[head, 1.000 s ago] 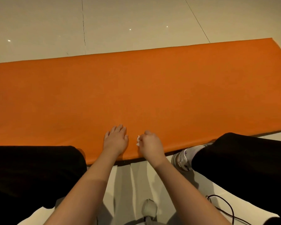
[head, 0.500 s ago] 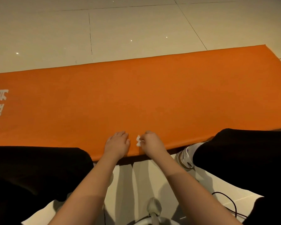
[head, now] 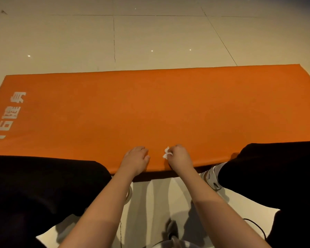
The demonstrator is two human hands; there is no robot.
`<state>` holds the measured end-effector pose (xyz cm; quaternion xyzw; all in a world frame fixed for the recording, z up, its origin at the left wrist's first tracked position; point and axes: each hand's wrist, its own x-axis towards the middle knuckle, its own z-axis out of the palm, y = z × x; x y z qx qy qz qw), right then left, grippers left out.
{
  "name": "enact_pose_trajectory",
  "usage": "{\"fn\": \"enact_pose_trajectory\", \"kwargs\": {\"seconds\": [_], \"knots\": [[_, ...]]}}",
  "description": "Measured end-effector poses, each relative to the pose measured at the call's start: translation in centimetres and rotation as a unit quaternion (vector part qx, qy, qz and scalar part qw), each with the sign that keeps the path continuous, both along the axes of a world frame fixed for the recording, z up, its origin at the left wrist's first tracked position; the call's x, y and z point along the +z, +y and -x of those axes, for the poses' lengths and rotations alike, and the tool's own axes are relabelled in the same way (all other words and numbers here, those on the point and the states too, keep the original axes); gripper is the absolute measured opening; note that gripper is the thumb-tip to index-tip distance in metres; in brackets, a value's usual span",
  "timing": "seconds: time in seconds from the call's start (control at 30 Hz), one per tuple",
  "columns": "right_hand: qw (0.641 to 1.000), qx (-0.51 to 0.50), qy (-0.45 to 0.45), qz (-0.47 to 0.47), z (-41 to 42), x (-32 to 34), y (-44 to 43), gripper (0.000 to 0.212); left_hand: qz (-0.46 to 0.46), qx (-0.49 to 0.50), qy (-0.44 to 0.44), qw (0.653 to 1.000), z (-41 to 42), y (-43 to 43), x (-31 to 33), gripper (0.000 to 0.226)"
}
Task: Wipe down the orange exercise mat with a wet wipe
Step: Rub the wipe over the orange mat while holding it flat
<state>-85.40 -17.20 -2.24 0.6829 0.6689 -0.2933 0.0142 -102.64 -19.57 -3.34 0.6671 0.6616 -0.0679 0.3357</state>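
Down low, wet wipe in right hand on orange mat.

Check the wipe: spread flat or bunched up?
Bunched. The wet wipe is a crumpled wad pinched in the right hand over the orange mat.
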Motion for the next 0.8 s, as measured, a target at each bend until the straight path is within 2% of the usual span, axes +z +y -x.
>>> {"fn": "enact_pose_trajectory", "kwargs": {"seconds": [0.13,0.3,0.5,0.7,0.8], "knots": [[0.995,-0.030,-0.089,-0.019,0.0,0.3,0.0,0.018,-0.007,0.017,-0.012,1.000,0.6,-0.1,0.0,0.049],[0.998,0.059,-0.037,0.012,3.3,0.2,-0.5,0.029,-0.009,0.027,0.033,0.999,0.9,-0.3,-0.1,0.048],[0.998,0.000,0.037,0.048,3.1,0.3,0.3,0.029,-0.002,0.057,0.050,0.997,0.8,-0.3,0.1,0.052],[0.999,-0.034,0.002,0.034,2.7,-0.4,1.2,0.025,0.018,0.072,0.054,0.996,0.4,1.0,0.5,0.046],[0.997,-0.070,-0.025,0.027,1.6,-0.9,1.9,0.013,0.016,0.074,0.055,0.996,0.5,1.0,0.5,0.045]]}}
